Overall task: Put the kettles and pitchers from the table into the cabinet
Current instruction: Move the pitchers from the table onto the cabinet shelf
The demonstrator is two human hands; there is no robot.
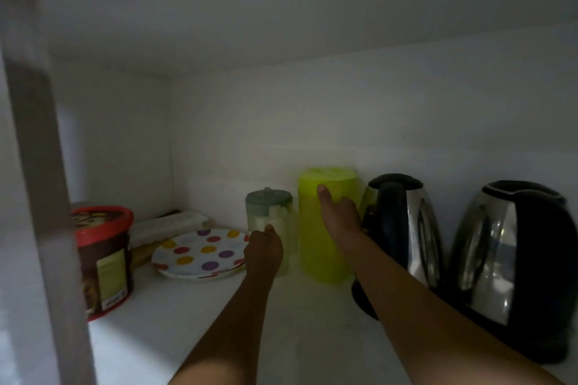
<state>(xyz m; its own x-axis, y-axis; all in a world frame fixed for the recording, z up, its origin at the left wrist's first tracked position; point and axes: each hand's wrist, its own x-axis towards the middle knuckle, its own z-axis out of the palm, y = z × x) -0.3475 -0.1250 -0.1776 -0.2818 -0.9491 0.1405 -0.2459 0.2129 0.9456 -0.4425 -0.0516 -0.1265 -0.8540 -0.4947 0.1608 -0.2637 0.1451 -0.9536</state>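
Inside a dim white cabinet, a lime-green pitcher (319, 247) stands upright on the shelf (187, 322). My right hand (339, 212) is closed around its right side, thumb on its front. Left of it stands a small clear pitcher (270, 212) with a grey-green lid; my left hand (262, 251) grips its lower part. Two steel-and-black kettles stand to the right: one (403, 228) touching the green pitcher's side, the other (513, 259) at the far right.
A polka-dot plate (200, 253) lies left of the small pitcher. A red-lidded brown tub (103, 256) stands at the left front. A white flat box (169, 223) sits behind the plate. The cabinet frame post (40, 197) blocks the left.
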